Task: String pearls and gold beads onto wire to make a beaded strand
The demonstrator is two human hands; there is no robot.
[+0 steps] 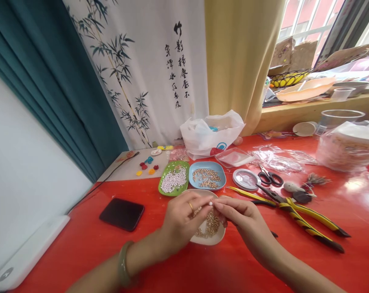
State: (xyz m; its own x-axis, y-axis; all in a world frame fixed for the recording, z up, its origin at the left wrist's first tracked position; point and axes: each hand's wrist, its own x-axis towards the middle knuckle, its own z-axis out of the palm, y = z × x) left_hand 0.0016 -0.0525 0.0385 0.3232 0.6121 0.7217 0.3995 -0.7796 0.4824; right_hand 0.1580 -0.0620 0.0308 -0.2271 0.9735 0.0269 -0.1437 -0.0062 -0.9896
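Observation:
Over a white dish (209, 241) of small gold beads (213, 224), my two hands meet fingertip to fingertip. My left hand (182, 217), with a ring and a green bangle, pinches a tiny white bead (210, 203) between thumb and forefinger. Right beside it, my right hand (241, 213) has its thumb and forefinger pressed together; whatever they grip is too small to make out. Just behind are a green dish (161, 188) of white pearl beads (174, 180) and a blue dish (222, 181) with more gold beads (206, 177).
Yellow-black pliers (294, 209), yellow tweezers (248, 193), scissors (270, 177) and a clear spool (246, 179) lie to the right. A black phone (122, 214) rests at left. Behind stand a white plastic bag (199, 136), clear packets (273, 158) and a bagged tub (351, 146).

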